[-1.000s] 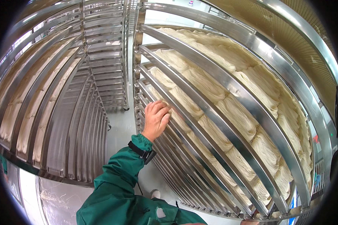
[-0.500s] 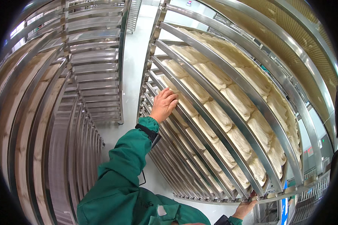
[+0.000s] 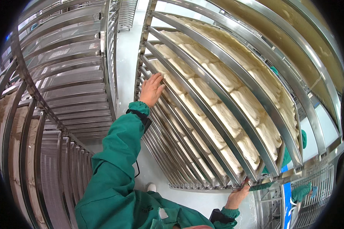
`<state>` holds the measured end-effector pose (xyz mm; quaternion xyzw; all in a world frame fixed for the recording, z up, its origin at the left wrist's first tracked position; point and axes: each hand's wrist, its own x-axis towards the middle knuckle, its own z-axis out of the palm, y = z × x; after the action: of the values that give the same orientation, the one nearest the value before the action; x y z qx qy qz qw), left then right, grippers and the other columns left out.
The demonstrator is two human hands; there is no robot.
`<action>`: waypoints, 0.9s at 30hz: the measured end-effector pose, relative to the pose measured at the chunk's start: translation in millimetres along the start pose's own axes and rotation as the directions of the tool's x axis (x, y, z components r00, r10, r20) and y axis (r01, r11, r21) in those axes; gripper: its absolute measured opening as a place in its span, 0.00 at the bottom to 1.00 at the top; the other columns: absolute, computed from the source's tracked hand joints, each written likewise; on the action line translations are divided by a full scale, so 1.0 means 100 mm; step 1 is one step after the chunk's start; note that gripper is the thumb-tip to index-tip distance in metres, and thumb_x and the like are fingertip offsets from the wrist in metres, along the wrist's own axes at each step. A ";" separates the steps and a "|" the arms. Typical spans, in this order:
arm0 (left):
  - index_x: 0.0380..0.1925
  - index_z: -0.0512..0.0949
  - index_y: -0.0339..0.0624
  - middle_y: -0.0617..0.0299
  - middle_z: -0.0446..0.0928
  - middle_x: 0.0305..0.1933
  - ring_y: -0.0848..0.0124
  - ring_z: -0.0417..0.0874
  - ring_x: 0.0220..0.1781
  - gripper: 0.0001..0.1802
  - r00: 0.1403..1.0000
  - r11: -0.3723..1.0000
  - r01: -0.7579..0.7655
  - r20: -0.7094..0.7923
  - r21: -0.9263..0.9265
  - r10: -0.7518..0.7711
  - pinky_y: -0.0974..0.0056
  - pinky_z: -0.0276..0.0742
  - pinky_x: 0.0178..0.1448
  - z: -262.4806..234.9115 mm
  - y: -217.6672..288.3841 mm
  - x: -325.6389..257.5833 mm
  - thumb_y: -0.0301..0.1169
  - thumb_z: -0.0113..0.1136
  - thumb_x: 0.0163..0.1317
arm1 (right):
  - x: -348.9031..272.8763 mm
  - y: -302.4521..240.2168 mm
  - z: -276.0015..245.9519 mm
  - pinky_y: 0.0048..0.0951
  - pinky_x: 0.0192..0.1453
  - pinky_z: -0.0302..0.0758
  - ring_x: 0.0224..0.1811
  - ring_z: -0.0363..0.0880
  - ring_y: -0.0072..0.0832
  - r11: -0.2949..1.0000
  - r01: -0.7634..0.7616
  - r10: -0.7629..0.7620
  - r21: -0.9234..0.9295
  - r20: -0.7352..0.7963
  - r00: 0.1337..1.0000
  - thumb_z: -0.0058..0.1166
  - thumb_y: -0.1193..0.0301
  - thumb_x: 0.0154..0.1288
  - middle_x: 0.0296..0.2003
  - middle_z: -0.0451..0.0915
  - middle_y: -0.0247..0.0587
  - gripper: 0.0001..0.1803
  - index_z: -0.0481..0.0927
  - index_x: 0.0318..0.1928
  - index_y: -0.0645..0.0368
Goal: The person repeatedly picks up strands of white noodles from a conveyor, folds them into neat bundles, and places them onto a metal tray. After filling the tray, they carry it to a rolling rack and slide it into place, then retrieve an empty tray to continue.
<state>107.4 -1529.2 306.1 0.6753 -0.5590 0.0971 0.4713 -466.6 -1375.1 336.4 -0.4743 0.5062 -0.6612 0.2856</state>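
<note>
A tall metal tray rack (image 3: 221, 89) stands in front of me and to the right, with shiny slanting rails. Its trays carry rows of pale, folded bundles (image 3: 219, 74) with a stranded look; what they are made of I cannot tell. My left hand (image 3: 152, 90) is on a rail at the rack's left side, fingers bent over the metal. Low on the near side, my right hand (image 3: 237, 196) grips the rack's frame, and the rack hides part of its fingers. Both my arms wear green sleeves.
Another metal rack (image 3: 70, 82) with trays stands close on my left. A strip of pale floor (image 3: 127, 57) runs between the racks. Beyond the right hand are a blue upright strip (image 3: 287, 198) and a person in green (image 3: 302, 192) beside more racks.
The loaded rack and my left hand have shifted left in the picture. My right hand sits higher and further left. The left rack shows from another angle, and the person at right has come into view.
</note>
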 end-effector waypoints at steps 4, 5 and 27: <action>0.64 0.73 0.37 0.41 0.70 0.70 0.44 0.68 0.73 0.25 0.995 0.974 0.096 0.013 -0.206 -0.096 0.47 0.64 0.76 0.07 -0.17 -0.71 0.41 0.54 0.75 | -0.03 0.10 0.54 0.38 0.61 0.68 0.56 0.69 0.36 0.967 0.128 -0.093 -0.218 0.167 0.982 0.44 0.65 0.80 0.61 0.69 0.54 0.19 0.66 0.61 0.68; 0.61 0.75 0.36 0.40 0.73 0.65 0.43 0.72 0.70 0.23 0.989 0.947 0.145 0.046 -0.286 -0.138 0.49 0.67 0.74 0.10 -0.16 -1.01 0.39 0.56 0.74 | 0.00 0.17 0.68 0.39 0.65 0.66 0.60 0.68 0.39 0.847 0.327 -0.247 -0.420 0.234 0.940 0.45 0.67 0.80 0.63 0.68 0.57 0.22 0.65 0.65 0.69; 0.63 0.75 0.40 0.53 0.74 0.63 0.56 0.76 0.64 0.23 0.638 0.644 0.751 -0.088 -0.145 -0.765 0.55 0.72 0.68 -2.29 -1.41 -1.49 0.33 0.62 0.70 | 0.56 0.34 6.10 0.43 0.78 0.58 0.74 0.63 0.43 0.964 0.267 -0.224 0.018 0.599 0.769 0.68 0.64 0.65 0.72 0.66 0.51 0.40 0.64 0.72 0.66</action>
<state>263.9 -1269.6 256.1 0.8155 -0.1934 -0.0886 0.5382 67.1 -1677.2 346.1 -0.7292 0.3464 -0.4926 0.3249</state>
